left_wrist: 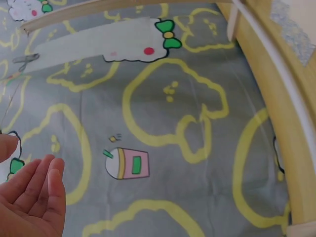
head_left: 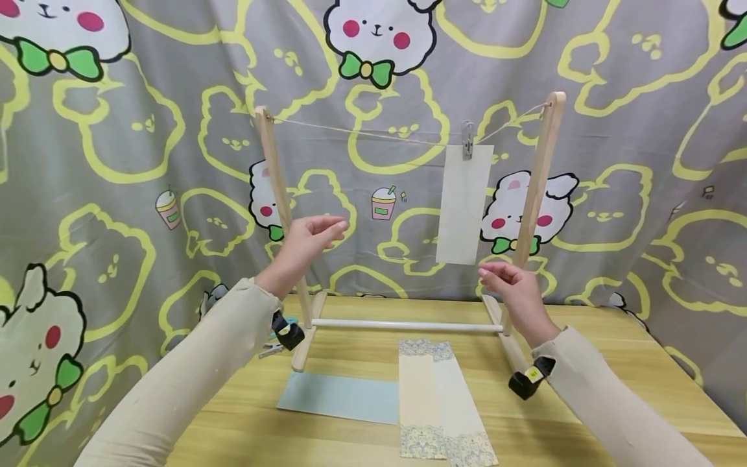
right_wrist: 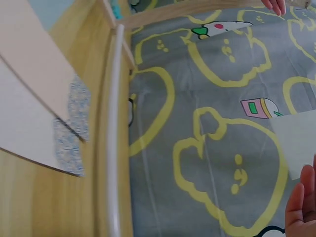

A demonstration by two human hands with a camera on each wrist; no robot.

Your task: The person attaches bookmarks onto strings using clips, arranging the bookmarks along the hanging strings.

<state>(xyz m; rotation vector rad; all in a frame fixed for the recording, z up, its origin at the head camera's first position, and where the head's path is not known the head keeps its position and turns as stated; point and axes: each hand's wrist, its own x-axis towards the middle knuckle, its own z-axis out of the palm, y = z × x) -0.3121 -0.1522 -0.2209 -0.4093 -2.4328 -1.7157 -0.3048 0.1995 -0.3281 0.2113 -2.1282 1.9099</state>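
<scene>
A pale rectangular sheet (head_left: pixel 465 204) hangs from a string (head_left: pixel 362 133) by a metal clip (head_left: pixel 467 141), towards the right end of the line. My right hand (head_left: pixel 513 292) is raised just below and right of the sheet's lower corner, fingers loosely bent with nothing held. Left of the sheet, my left hand (head_left: pixel 309 245) is lifted in front of the frame's left post (head_left: pixel 274 175), its fingers relaxed and holding nothing. The left wrist view has the left palm (left_wrist: pixel 37 197) with thumb and fingers apart. Only part of the right hand (right_wrist: pixel 302 202) shows in the right wrist view, near the sheet (right_wrist: pixel 298 140).
The wooden frame's right post (head_left: pixel 539 188) and white crossbar (head_left: pixel 408 325) stand on the table (head_left: pixel 233 415). In front lie a light blue sheet (head_left: pixel 341 397) and two lace-patterned sheets, one peach (head_left: pixel 419 395) and one cream (head_left: pixel 461 402). Clips (head_left: pixel 273 349) lie behind the left forearm. A patterned curtain (head_left: pixel 146 130) hangs behind.
</scene>
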